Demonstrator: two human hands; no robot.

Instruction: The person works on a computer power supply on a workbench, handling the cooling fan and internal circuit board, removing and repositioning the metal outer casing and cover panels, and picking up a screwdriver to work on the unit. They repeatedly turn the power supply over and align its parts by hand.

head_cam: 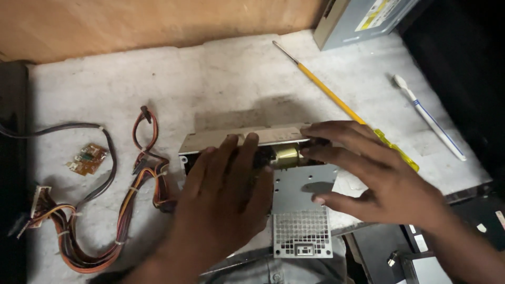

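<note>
I am pressing my left hand (226, 184) flat, fingers spread, over the near side of an opened power supply unit (263, 173), gripping nothing, just resting on its parts. My right hand (368, 173) is lying open too, its fingertips (307, 151) touching the unit's far metal wall beside a brass-coloured coil (285, 156), the thumb resting on the grey perforated metal cover (302, 221) that is jutting toward me. The unit is sitting near the front edge of a white foam-like work surface (236, 73). To my left a bundle of coloured wires (126, 210) is trailing away, with a small brown circuit board (88, 159) lying apart from it. Behind my right hand a yellow-handled screwdriver (342, 102) is running diagonally, and a white toothbrush (428, 117) is lying further right. A grey metal box (363, 18) is standing at the far corner.
</note>
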